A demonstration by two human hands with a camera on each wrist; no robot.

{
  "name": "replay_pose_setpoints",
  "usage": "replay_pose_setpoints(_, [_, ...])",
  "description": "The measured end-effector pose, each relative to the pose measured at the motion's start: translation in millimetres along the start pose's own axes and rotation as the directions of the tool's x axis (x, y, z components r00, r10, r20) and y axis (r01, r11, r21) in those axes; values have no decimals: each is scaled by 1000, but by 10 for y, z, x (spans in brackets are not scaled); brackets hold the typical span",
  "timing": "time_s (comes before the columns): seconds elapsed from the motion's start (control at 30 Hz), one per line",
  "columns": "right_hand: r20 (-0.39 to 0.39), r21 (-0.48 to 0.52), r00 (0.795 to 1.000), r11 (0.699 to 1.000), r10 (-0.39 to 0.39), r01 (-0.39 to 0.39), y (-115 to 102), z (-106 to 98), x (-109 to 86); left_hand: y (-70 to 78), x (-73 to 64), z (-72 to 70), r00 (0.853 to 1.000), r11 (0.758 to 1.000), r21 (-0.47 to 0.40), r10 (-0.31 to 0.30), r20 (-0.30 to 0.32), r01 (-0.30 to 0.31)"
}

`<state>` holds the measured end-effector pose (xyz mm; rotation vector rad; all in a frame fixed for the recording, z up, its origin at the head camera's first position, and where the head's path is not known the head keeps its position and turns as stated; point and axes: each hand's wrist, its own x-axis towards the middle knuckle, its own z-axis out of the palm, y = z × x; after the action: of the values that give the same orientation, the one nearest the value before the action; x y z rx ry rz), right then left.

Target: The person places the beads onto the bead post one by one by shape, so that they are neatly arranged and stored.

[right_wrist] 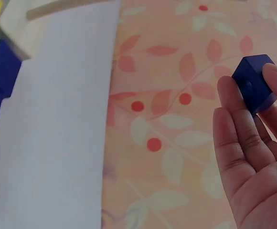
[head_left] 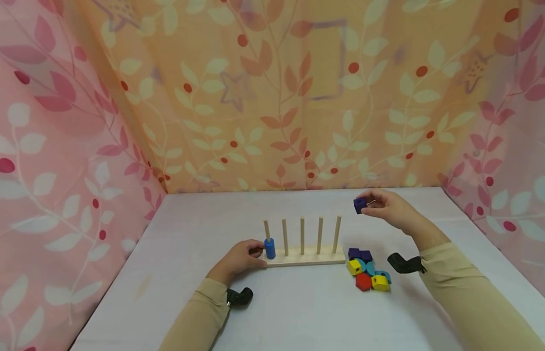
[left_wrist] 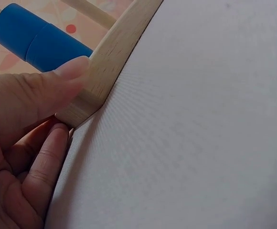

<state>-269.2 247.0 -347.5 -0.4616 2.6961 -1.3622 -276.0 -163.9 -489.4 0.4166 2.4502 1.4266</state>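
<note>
A wooden peg stand (head_left: 296, 259) with several upright dowels sits on the white table. On its leftmost dowel are stacked blue cylinder beads (left_wrist: 43, 40). My left hand (head_left: 237, 258) grips the left end of the stand's base, its thumb against the wood beside the lower bead. Raised above the table, past the right end of the stand, my right hand (head_left: 393, 209) pinches a dark purple cube bead (right_wrist: 255, 82) between thumb and fingers. A hole shows in one face of that cube.
Right of the stand lies a loose cluster of beads: purple cubes (head_left: 365, 255), yellow ones (head_left: 380, 283), light blue rounded pieces (head_left: 370, 268) and a red hexagon (head_left: 363, 282). Patterned cloth (head_left: 294, 122) hangs behind the table and along both sides.
</note>
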Motion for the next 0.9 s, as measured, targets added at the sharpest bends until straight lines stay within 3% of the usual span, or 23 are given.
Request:
replay_pose_setpoints(0.5, [-1,121,986,979,-167,166,-409,195,213,13,-6,-3,1000,1000,-5,-1,1,1])
replay_pose_setpoints(0.7, [13,202,963,944,-268,260,-547,343,274,20,-10,-3,1000,1000,-12,-26,-2,26])
replay_pose_setpoints(0.9, [53,281,969,935,-242,218,-742,511,315,27,-14,-1,1000,1000,-2,-20,-7,20])
